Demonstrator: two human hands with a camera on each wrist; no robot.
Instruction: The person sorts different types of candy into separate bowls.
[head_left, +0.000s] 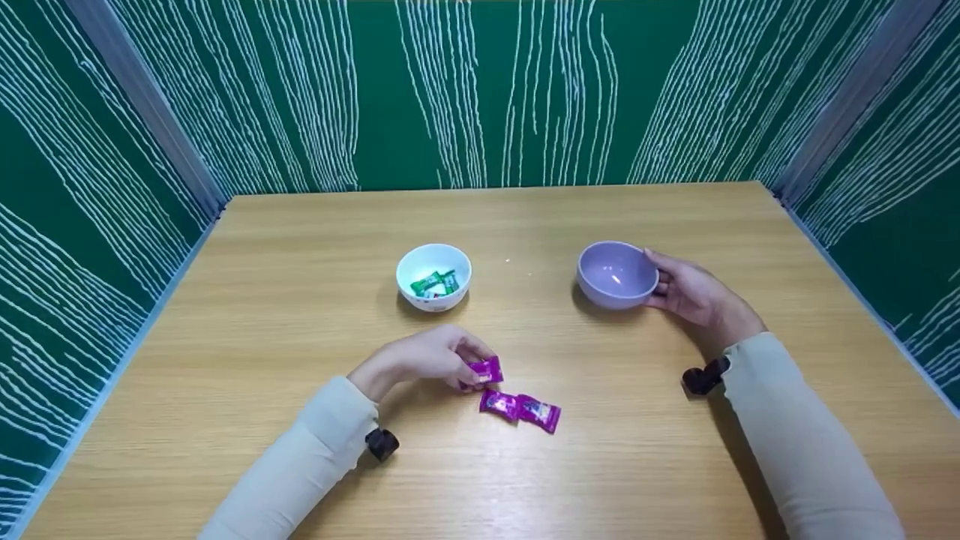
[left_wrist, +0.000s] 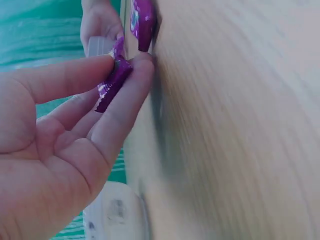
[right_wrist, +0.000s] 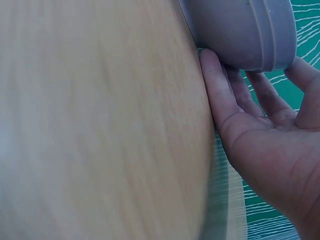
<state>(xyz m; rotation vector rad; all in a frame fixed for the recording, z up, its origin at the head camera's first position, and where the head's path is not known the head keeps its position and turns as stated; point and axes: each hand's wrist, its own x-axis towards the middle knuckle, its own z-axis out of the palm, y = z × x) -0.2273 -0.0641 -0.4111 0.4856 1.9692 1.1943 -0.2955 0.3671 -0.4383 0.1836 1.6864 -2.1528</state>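
In the head view my left hand [head_left: 439, 356] pinches a purple wrapped candy [head_left: 487, 370] between thumb and fingers, low over the table. Two more purple wrapped candies [head_left: 520, 409] lie end to end on the wood just beyond the fingertips. The left wrist view shows the crinkled wrapper [left_wrist: 114, 85] caught between the fingertips. My right hand [head_left: 694, 289] holds the right side of a purple bowl [head_left: 616, 276], its thumb and fingers spread along the outer wall. The inside of this bowl shows nothing in it. In the right wrist view, fingertips [right_wrist: 212, 62] meet the bowl's wall close to the tabletop.
A white bowl [head_left: 433, 259] with several green-wrapped candies [head_left: 435, 283] stands left of the purple bowl. The wooden table [head_left: 300, 247] ends at green walls [head_left: 495, 90] with white streaks at the back and sides. Small black devices [head_left: 382, 444] are worn at both wrists.
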